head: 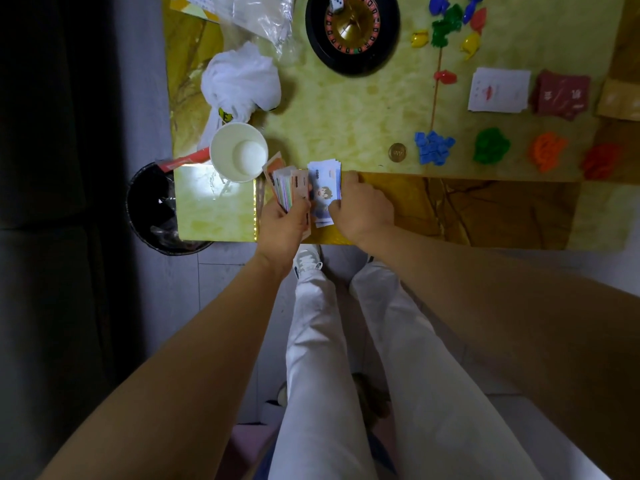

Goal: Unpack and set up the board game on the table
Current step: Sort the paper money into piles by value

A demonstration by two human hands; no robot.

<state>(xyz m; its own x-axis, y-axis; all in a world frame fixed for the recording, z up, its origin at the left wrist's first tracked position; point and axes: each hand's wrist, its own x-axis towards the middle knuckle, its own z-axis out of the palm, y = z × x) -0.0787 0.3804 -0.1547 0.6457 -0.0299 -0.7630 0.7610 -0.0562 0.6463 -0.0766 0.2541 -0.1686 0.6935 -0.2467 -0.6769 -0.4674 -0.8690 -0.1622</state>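
Yellow marbled bench [346,109], grey floor [221,289].
Fingers of left hand [282,223] clamp mixed banknotes [287,188]; right hand [363,209] pinches blue banknotes [325,188].

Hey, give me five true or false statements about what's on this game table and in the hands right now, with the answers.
1. The left hand grips a mixed stack of notes. True.
2. The coin lies next to the blue pieces. True.
3. The die lies beside the coin. False: it sits in the roulette wheel.
4. The right hand holds blue notes. True.
5. The paper cup lies on its side. False: it stands upright.
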